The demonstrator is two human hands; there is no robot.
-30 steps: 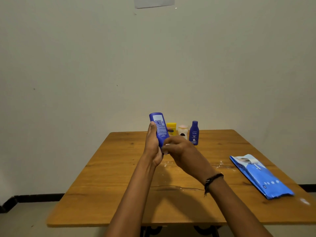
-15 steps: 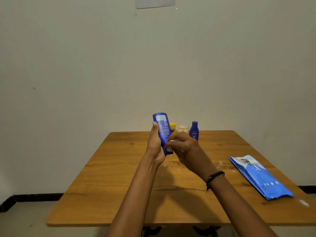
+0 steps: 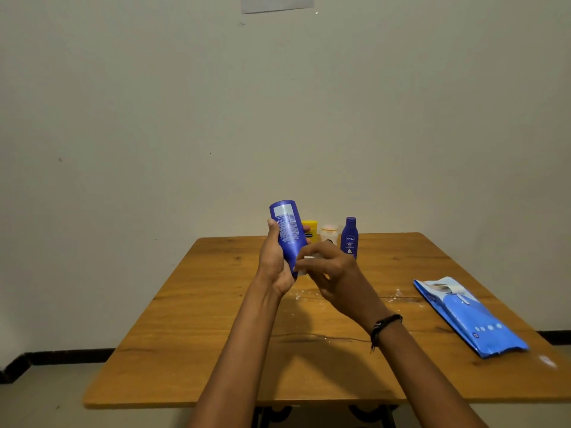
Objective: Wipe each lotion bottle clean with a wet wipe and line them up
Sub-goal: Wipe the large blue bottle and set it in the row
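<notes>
We see the tall dark-blue plastic lotion bottle (image 3: 289, 233) held up in the air over the far middle of the table. Its long axis is close to upright, the upper flat end leaning a little left, and its printed back label faces us. The left hand (image 3: 275, 264) grips its lower half, thumb up the near side and fingers wrapped behind. The right hand (image 3: 333, 273) has its fingers curled together, pinching a small white wet wipe (image 3: 309, 258) against the bottle's lower end.

Below lies the brown wooden table (image 3: 216, 304), with white smears near its middle, set against a plain pale wall. A sheet of paper (image 3: 276, 3) hangs high on it.

Behind the hands, a row stands at the far edge: a yellow bottle (image 3: 310, 231), partly hidden, a pale round jar (image 3: 329, 233) and a small dark-blue bottle (image 3: 349, 237), upright. Well to the right lies a flat blue wipe pack (image 3: 469, 316).
</notes>
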